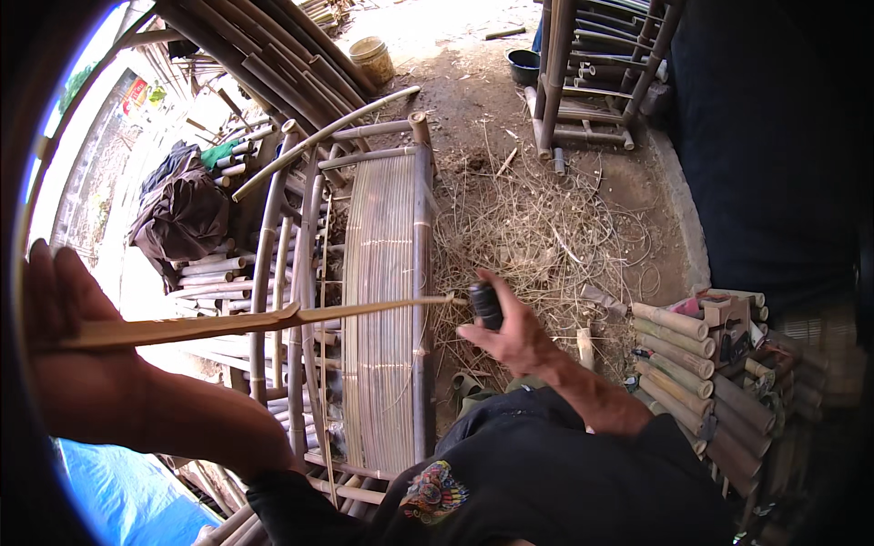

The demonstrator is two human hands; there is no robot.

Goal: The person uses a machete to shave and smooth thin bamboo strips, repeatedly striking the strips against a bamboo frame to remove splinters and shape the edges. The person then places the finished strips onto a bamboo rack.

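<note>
A long split bamboo strip point(228, 326) runs from the left side across the bench to near my right hand. My left hand point(82, 337), at the left rim, holds its thick end, with fingers upright behind it. A raised node shows midway along the strip. My right hand point(519, 337) grips a short black cylindrical handle point(486, 306) between thumb and fingers; whatever the handle belongs to is hidden. The strip's thin tip ends just left of this handle. Under the strip stands a bamboo bench point(378, 246) with a slatted top and a dark side rail.
Bamboo shavings point(537, 227) cover the ground beyond my right hand. Cut bamboo poles point(674, 355) are stacked at right. A bamboo frame point(601, 82) and a bucket point(371, 60) stand farther off. Dark cloth point(187, 205) lies on poles at left, and a blue tarp point(137, 496) lies lower left.
</note>
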